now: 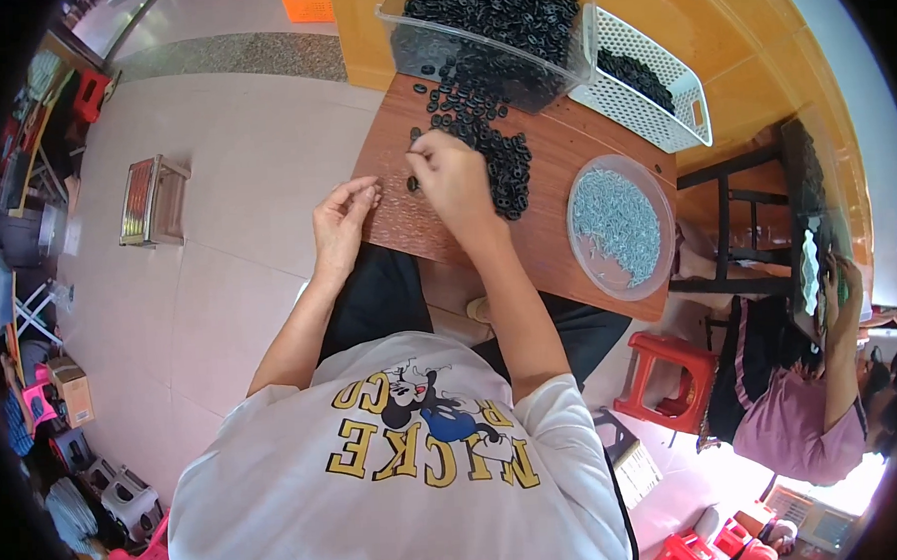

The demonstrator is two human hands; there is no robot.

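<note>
My left hand (pixel 340 229) is at the table's left edge, its thumb and fingertips drawn together; whatever they pinch is too small to name. Over the table, my right hand (pixel 452 180) has thumb and forefinger closed in a pinch, and its contents are hidden. Close to its fingertips lies a single black oval piece (pixel 412 183). A spread of small black oval plastic pieces with holes (pixel 509 172) lies beside and beyond the right hand. Farther right stands a round clear tub (pixel 667 202) of small silvery screws (pixel 614 223).
A clear plastic bin (pixel 535 86) heaped with black pieces stands at the table's far end. Beside it is a white perforated basket (pixel 697 119). A red stool (pixel 668 380) is at right, near another person in a purple top (pixel 800 425). A low stool (pixel 153 201) stands left.
</note>
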